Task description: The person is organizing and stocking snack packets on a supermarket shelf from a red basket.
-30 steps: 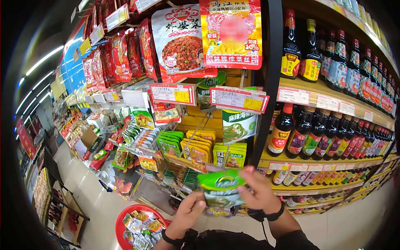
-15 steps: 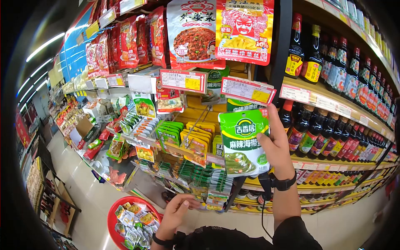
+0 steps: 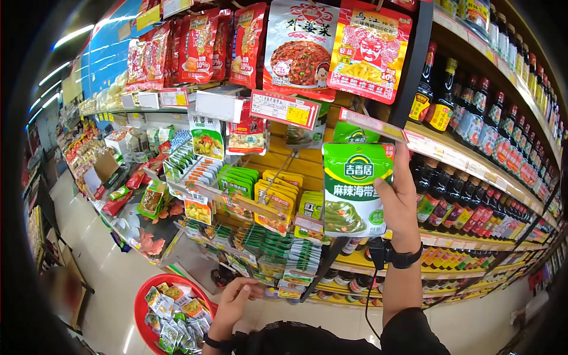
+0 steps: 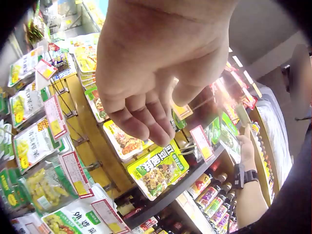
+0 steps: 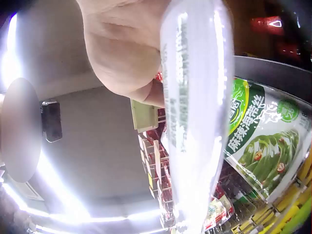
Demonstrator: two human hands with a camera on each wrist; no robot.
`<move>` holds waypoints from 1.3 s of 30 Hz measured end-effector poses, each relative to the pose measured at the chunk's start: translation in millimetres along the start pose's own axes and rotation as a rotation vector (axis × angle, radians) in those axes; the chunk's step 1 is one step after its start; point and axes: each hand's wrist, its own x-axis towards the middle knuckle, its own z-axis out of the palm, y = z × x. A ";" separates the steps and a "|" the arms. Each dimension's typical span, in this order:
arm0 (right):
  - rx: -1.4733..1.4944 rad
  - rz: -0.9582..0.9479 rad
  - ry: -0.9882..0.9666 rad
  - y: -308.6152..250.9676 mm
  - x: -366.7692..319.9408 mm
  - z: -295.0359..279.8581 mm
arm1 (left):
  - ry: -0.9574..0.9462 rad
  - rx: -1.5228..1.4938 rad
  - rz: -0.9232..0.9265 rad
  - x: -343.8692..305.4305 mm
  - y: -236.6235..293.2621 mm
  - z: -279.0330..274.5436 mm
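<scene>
Nearest the wearer, the left hand [image 3: 235,303] hung with relaxed, loosely bent fingers, to the right of a red basket [image 3: 141,312] of small packets. The right hand [image 3: 402,201] gripped a green-and-white pouch [image 3: 354,189] upright by its right side, thumb across the front. Beyond the pouch stood a packet rack [image 3: 284,158]; to its right, dark bottles [image 3: 441,198] lined shelves.

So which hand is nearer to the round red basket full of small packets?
Left. In the head view, the left hand is close beside the basket, holding nothing; the right hand is farther off and higher, gripping a green-and-white pouch.
</scene>
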 end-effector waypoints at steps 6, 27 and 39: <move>-0.149 -0.036 0.040 -16.8 8.6 -1.8 | -0.023 -0.065 -0.043 1.2 -11.8 -11.0; -0.151 -0.039 0.289 -16.3 19.2 34.1 | 0.096 -0.067 -0.045 -14.3 -20.7 -70.0; -0.470 0.230 0.381 28.7 -11.8 23.7 | 0.093 -0.070 -0.068 -13.8 -36.4 -126.2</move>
